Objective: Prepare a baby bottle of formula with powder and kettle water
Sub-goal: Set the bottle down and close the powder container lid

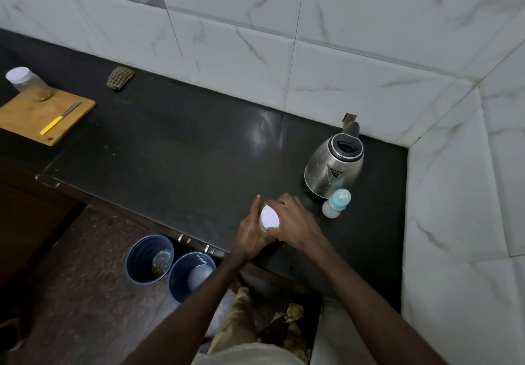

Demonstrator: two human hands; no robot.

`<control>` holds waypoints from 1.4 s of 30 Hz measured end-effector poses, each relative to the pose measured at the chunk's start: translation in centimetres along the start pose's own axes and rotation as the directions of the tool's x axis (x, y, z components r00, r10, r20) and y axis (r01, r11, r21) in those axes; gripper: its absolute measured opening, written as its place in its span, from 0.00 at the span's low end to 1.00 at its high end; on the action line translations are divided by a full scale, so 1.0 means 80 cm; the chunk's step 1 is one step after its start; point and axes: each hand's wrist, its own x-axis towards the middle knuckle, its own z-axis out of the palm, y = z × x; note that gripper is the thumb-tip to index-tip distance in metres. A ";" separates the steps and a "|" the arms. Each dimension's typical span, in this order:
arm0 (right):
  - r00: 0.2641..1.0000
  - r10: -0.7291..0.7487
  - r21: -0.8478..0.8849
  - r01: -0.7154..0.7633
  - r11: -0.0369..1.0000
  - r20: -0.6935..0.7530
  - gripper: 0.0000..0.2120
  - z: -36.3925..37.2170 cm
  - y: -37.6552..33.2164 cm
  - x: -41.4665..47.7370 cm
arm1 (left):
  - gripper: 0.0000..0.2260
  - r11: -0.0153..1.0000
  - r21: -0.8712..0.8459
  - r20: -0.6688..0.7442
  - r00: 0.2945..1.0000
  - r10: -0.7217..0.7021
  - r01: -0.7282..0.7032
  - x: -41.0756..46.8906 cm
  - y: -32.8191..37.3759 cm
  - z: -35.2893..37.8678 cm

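A jar [264, 227] is gripped by 2 hands at the near edge of the black counter [181, 148].
The jar's body is wrapped from 9 o'clock by the left hand [250, 235], with the thumb stretched up along the side. Its white lid [270, 217] is clasped from 3 o'clock by the right hand [297, 222], fingers curled over the rim and knuckles raised. Both forearms are extended from 6 o'clock and converge on the jar. The baby bottle [336, 203] is stood upright and capped at 3 o'clock of the jar, untouched, just in front of the steel kettle [333, 165] at 2 o'clock.
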 end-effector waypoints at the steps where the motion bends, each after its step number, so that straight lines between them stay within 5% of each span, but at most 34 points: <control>1: 0.999 0.037 -0.017 -0.037 0.999 0.001 0.32 -0.002 -0.004 0.003 | 0.55 1.000 0.007 -0.003 1.000 -0.003 0.003 0.002 -0.001 0.000; 6: 0.991 0.129 -0.107 -0.125 0.986 0.033 0.36 -0.013 -0.020 0.020 | 0.57 0.999 -0.015 -0.029 0.999 -0.038 0.037 0.002 0.000 0.001; 13: 0.954 0.282 -0.223 -0.254 0.941 0.102 0.26 -0.048 0.004 0.031 | 0.55 0.999 -0.020 -0.050 0.998 -0.036 0.035 0.002 0.001 0.001; 19: 0.968 -0.060 -0.052 0.075 0.996 0.242 0.25 -0.051 -0.005 0.031 | 0.49 0.997 -0.057 -0.045 0.997 -0.055 0.052 -0.001 0.004 0.000; 22: 0.990 0.071 -0.195 -0.046 0.980 0.124 0.18 -0.050 -0.024 0.027 | 0.48 0.997 -0.059 -0.035 0.999 -0.041 0.039 -0.001 0.004 -0.001; 26: 0.959 0.275 -0.325 -0.239 0.915 0.068 0.21 -0.051 -0.025 0.023 | 0.47 0.998 -0.061 -0.040 0.999 -0.029 0.027 -0.002 0.003 -0.001; 29: 0.978 0.204 -0.246 -0.190 0.951 0.035 0.20 -0.046 -0.034 0.019 | 0.47 0.996 -0.076 -0.027 0.999 -0.044 0.042 -0.002 0.003 -0.001; 32: 0.978 0.095 -0.117 -0.074 0.990 0.187 0.26 -0.038 -0.044 0.017 | 0.45 0.996 -0.073 -0.027 0.998 -0.050 0.048 -0.002 0.002 0.000; 38: 0.951 0.305 -0.368 -0.269 0.890 0.044 0.19 -0.045 -0.047 0.023 | 0.45 0.995 -0.094 -0.024 0.999 -0.048 0.046 -0.002 0.005 -0.002; 42: 0.968 0.164 -0.222 -0.121 0.968 0.188 0.27 -0.038 -0.049 0.016 | 0.41 0.998 -0.062 -0.038 0.999 -0.035 0.032 -0.001 -0.001 0.001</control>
